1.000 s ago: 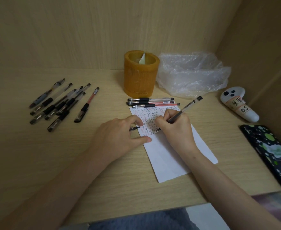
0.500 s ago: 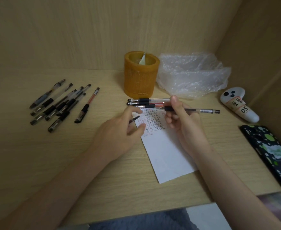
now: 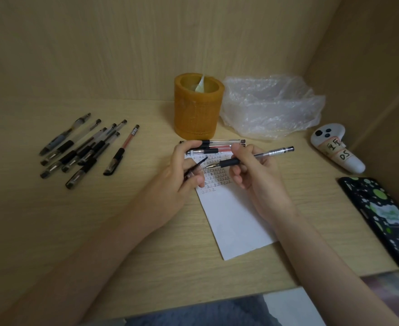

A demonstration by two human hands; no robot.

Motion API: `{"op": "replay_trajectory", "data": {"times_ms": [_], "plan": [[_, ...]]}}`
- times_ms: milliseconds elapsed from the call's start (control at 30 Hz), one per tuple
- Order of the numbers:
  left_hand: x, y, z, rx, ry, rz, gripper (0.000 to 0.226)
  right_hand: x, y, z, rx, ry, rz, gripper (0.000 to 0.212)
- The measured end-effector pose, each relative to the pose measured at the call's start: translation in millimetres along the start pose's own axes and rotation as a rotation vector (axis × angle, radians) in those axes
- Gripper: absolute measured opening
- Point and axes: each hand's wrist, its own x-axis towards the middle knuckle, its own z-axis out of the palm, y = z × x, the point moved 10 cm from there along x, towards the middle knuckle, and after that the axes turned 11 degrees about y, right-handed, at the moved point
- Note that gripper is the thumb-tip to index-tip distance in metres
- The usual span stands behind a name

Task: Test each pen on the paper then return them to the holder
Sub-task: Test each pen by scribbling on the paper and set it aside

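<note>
Pen (image 3: 250, 158) has come up off the paper (image 3: 233, 215) since a second ago, when its tip was writing on the sheet; it now lies nearly level above the written rows, tip pointing left, its far end sticking out to the right. The left hand (image 3: 179, 182), flat on the sheet edge before, is now lifted, and the paper has slid a little to the left under the hands.

The pen sits in the right hand (image 3: 257, 175), pinched at the black grip between thumb and fingers, the other fingers loosely curled below it. Just left of its tip the left hand pinches a dark pen cap (image 3: 195, 169) between thumb and forefinger, the cap's open end angled toward the tip but not touching it. Both hands hover over the far part of the paper, close together but apart.

Just beyond the hands three pens (image 3: 217, 145) lie side by side across the top edge of the paper. Beyond them stands the orange holder (image 3: 197, 114), with only a scrap of something pale inside. A cluster of capped pens (image 3: 83, 149) lies well to the left on the surface (image 3: 52, 220).
</note>
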Motion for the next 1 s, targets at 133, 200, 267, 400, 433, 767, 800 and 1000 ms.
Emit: {"op": "replay_trajectory", "data": {"times_ms": [133, 200, 267, 400, 433, 767, 800, 1000], "plan": [[-1.0, -1.6, 3.1, -0.002, -0.017, -0.029, 0.055, -0.8, 1.3, 2.1, -0.05, -0.016, 0.003, 0.042], [-1.4, -1.5, 4.9, 0.006, -0.032, -0.031, 0.054, -2.4, 3.5, 4.4, -0.108, -0.037, -0.005, 0.037], [-2.1, -1.6, 6.5, 0.021, -0.053, -0.031, 0.048, -4.4, 5.4, 8.1, -0.181, -0.065, -0.021, 0.025], [1.8, 1.2, -11.5, 0.09, 0.075, -0.009, 0.015, -6.6, 1.9, 17.8, -0.11, -0.167, -0.059, 0.012], [3.0, 2.0, -18.3, 0.092, 0.125, -0.004, 0.01, -6.2, 2.0, 18.9, -0.072, -0.183, -0.057, 0.013], [2.3, -3.0, -19.9, 0.225, 0.149, 0.003, 0.012, -2.9, 7.1, 18.1, -0.114, -0.185, -0.07, 0.01], [2.2, -3.2, -19.4, 0.232, 0.137, 0.006, 0.012, -3.3, 8.3, 19.2, -0.124, -0.192, -0.066, 0.009], [5.3, 1.0, -18.0, 0.303, 0.162, 0.003, 0.018, -2.7, 17.3, 21.1, -0.009, -0.159, 0.077, 0.013]]}}
